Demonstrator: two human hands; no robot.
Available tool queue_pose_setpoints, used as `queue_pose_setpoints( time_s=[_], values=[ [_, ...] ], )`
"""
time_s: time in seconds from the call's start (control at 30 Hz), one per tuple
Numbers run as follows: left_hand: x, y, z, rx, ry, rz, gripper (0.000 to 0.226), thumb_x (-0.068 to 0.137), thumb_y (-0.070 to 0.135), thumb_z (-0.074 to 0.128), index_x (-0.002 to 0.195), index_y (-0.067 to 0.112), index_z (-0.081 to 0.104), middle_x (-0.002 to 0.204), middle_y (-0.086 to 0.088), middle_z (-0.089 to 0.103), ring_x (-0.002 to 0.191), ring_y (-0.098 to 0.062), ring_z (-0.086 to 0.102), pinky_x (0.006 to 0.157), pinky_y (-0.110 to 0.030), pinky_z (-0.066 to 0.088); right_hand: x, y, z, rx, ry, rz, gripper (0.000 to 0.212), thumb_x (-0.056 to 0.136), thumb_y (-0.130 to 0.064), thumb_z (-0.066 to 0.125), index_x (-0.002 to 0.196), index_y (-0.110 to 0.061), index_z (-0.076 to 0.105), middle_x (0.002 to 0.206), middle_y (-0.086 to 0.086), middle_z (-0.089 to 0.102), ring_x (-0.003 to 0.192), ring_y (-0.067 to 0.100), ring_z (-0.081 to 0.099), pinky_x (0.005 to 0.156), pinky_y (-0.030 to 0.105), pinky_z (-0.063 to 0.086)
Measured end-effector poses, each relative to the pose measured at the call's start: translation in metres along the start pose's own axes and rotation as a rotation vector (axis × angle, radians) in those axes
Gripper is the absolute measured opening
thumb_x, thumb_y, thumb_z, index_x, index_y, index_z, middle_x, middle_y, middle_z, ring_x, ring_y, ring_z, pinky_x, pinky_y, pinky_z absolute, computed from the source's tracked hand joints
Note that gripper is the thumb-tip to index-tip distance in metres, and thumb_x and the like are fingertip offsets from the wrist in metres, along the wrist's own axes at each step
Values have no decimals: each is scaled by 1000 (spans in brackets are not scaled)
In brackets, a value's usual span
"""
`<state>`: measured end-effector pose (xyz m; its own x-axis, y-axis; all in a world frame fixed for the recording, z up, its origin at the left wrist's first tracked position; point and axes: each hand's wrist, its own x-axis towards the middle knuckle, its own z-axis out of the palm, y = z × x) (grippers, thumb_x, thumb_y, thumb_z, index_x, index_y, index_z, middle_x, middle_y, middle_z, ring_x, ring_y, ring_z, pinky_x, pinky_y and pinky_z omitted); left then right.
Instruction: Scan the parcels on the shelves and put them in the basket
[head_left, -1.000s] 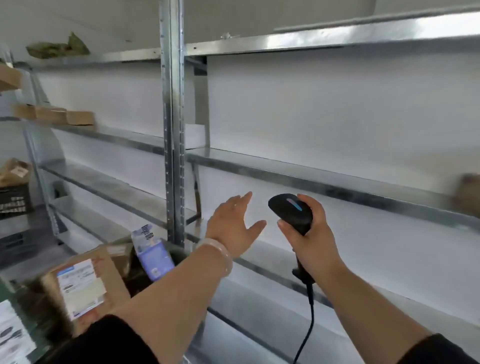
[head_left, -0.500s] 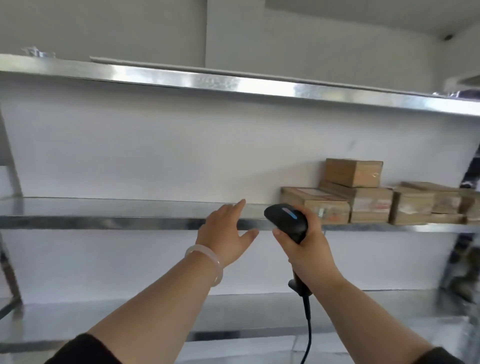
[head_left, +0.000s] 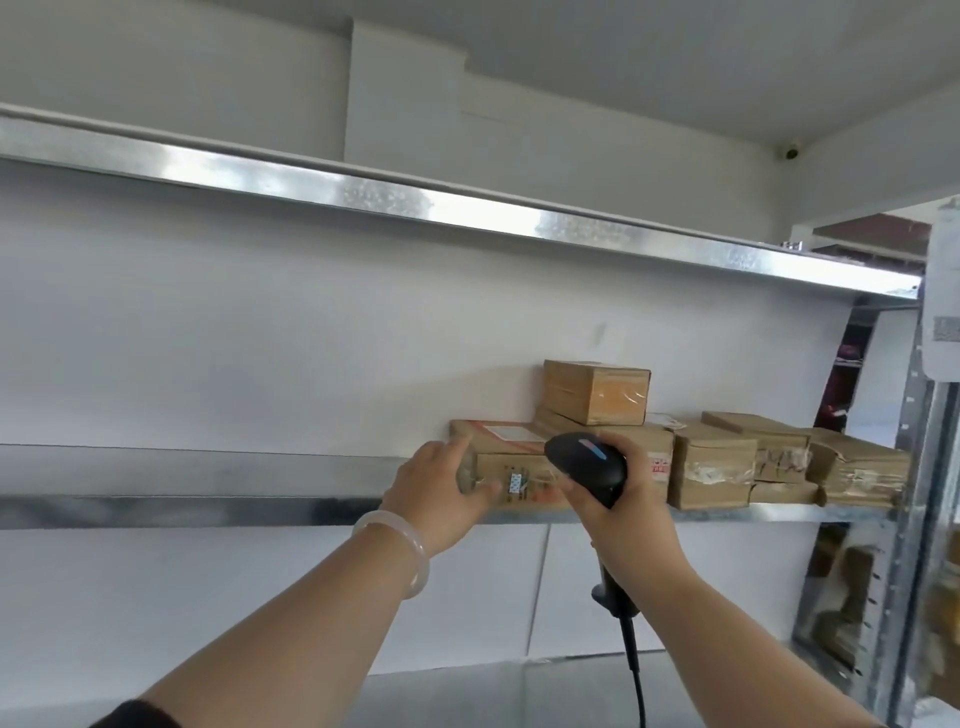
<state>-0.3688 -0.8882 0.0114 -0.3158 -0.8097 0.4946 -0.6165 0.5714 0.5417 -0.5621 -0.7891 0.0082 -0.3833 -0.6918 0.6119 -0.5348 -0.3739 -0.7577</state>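
Having been held open in the air in front of the shelf (head_left: 208, 504) half a second earlier, the left hand (head_left: 441, 493) is now laid on the left end of the flat carton (head_left: 514, 467), the leftmost parcel of the group at the right end of that shelf. Its fingers (head_left: 460, 441) are curled over the top corner and the thumb is pressed to the front face, so the carton is gripped. The view has also been swung right and brought nearer to the parcels. The handheld scanner (head_left: 587, 465) is gripped in the closed fingers of the right hand (head_left: 623, 499), with its head just in front of the carton's front face. From this it is judged that the next parcel has been chosen and its scan is at hand; carrying it to the basket is not yet done. The basket is not shown. The carton's right part is covered by the scanner and the right hand, the small sticker on its front is too blurred to be read, and whether the scanner is aimed at a barcode cannot be told. Whether the small box (head_left: 597, 392) stacked behind bears on the flat carton cannot be settled. The scanner's cable (head_left: 634, 660) is cut off by the lower edge.
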Motion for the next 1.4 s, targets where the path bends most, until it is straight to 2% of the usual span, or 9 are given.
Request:
queue_pose_setpoints(
  time_s=[0.27, 0.43, 0.53, 0.73, 0.9, 1.1, 1.27, 1.33, 1.4],
  values=[
    [55, 9, 50, 16, 91, -186, 75, 91, 62, 53, 153, 32, 25, 147, -1, 39, 135, -25, 39, 109, -38, 39, 77, 50, -5, 14, -98, -55, 54, 83, -32, 75, 121, -49, 41, 102, -32, 55, 87, -21, 54, 54, 5, 44],
    [71, 5, 67, -14, 95, -260, 76, 90, 61, 56, 153, 33, 25, 134, 4, 47, 117, -19, 52, 90, -28, 48, 98, 72, 7, 61, -99, -61, 55, 84, -29, 76, 126, -42, 43, 92, -37, 55, 86, -29, 49, 56, -2, 41],
    [72, 0, 71, -47, 130, -236, 63, 92, 51, 61, 147, 35, 33, 128, 9, 57, 99, -10, 51, 74, -18, 42, 101, 82, 8, 95, -99, -67, 54, 85, -28, 75, 128, -38, 44, 94, -40, 56, 88, -29, 49, 59, -3, 41],
    [53, -9, 63, -166, 248, -201, 54, 94, 43, 62, 142, 36, 40, 123, 12, 54, 103, -11, 54, 74, -16, 44, 100, 77, 9, 178, -35, -69, 57, 85, -29, 74, 133, -34, 43, 100, -33, 52, 87, -29, 49, 58, -3, 41],
    [22, -15, 50, -350, 329, -111, 54, 89, 32, 71, 135, 41, 44, 130, 13, 52, 117, -9, 54, 90, -19, 52, 93, 64, 22, 230, -17, -39, 56, 86, -34, 72, 132, -38, 41, 96, -32, 55, 82, -20, 56, 56, 11, 47],
    [-6, -14, 39, -518, 365, -122, 43, 89, 33, 71, 122, 44, 47, 127, 18, 45, 114, -3, 53, 74, -7, 50, 55, 58, 39, 330, -27, -54, 56, 85, -28, 75, 127, -46, 42, 101, -49, 51, 96, -18, 55, 70, 13, 47],
    [-20, -21, 36, -618, 354, -239, 20, 91, 43, 64, 103, 31, 54, 119, 2, 59, 102, -7, 60, 62, -9, 47, 17, 65, 43, 335, 15, -40, 65, 84, -13, 75, 122, -54, 42, 99, -46, 55, 86, -13, 60, 54, 8, 49],
    [-23, -22, 38, -694, 361, -273, 32, 89, 33, 70, 113, 33, 49, 119, 6, 58, 103, -7, 60, 68, -14, 50, 4, 68, 44, 315, 24, -49, 70, 82, -7, 76, 121, -54, 43, 100, -46, 55, 88, -12, 60, 57, 6, 48],
    [-26, -23, 37, -723, 323, -300, 62, 88, 28, 73, 140, 33, 38, 122, 8, 55, 110, -11, 57, 83, -25, 52, -7, 72, 43, 295, 30, -55, 73, 80, -5, 77, 121, -55, 43, 104, -46, 54, 94, -12, 58, 64, 4, 47]
  ],
)
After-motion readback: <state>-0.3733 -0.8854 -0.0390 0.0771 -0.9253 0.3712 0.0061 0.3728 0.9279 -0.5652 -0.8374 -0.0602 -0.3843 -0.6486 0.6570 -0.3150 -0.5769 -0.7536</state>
